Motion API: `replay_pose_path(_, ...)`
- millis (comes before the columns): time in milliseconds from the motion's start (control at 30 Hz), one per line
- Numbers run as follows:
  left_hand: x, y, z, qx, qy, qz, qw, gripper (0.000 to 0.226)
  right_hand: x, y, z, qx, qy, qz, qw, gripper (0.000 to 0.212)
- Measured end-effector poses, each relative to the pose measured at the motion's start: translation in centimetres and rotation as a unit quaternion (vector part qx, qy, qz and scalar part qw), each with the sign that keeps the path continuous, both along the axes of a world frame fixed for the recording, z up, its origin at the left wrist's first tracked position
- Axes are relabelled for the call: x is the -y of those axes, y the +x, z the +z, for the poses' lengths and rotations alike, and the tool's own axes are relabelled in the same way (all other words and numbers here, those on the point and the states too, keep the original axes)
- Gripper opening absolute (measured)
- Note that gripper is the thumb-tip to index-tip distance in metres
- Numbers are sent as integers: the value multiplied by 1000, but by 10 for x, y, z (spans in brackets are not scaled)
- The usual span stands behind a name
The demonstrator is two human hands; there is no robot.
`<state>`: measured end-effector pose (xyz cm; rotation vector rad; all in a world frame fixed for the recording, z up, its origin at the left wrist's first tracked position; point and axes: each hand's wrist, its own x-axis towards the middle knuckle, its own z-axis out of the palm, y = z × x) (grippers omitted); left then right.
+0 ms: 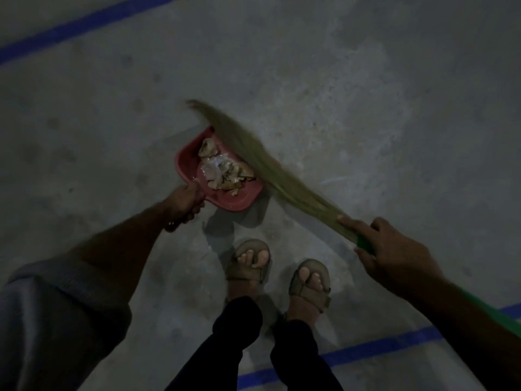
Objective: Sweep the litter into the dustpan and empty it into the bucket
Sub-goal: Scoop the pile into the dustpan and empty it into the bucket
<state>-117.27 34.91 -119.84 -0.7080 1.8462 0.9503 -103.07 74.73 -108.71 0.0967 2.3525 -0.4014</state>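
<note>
Dustpan (222, 190): held by its handle in left hand (184, 203), low over floor (366, 108), loaded with litter (222, 170). Broom (265, 162): gripped by right-hand fingers (363, 256), bristles laid across pan's open edge. Sweeping judged nearly done; emptying outstanding; bucket not seen.

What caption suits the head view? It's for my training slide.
Left hand holds a red dustpan of litter; right hand sweeps a grass broom.

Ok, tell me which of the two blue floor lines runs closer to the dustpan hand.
The upper-left blue line. It crosses the far corner on the side of the left hand that grips the red dustpan; the other blue line lies behind the feet.
</note>
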Motion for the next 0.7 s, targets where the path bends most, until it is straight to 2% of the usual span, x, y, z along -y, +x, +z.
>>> replay_pose_path(100, -4, 14, 19, -20, 18, 6, 1000, 65, 5, 42, 37, 5, -29, -36, 999, 67)
replay_pose_path(167, -7, 28, 42, -40, 43, 21, 998, 64, 3, 73, 64, -3, -63, -109, 992, 71)
replay_pose_path(267, -15, 46, 90, -60, 71, 56, 994, 64, 4, 106, 113, -8, -117, -215, 970, 65)
replay_pose_path(400, -37, 61, 179, -74, 75, 80, 991, 66, 5, 134, 193, -12, -122, -235, 964, 96)
replay_pose_path(433, -43, 64, 206, -79, 77, 82, 990, 66, 6, 139, 215, -8, -125, -235, 964, 97)
replay_pose_path(500, -54, 65, 262, -93, 80, 88, 989, 67, 10, 145, 263, -38, -105, -242, 964, 91)
replay_pose_path(633, -75, 66, 378, -126, 70, 84, 986, 71, 19, 153, 361, -140, -97, -222, 960, 62)
replay_pose_path(700, -81, 73, 434, -142, 78, 83, 983, 71, 21, 165, 400, -166, -81, -217, 958, 61)
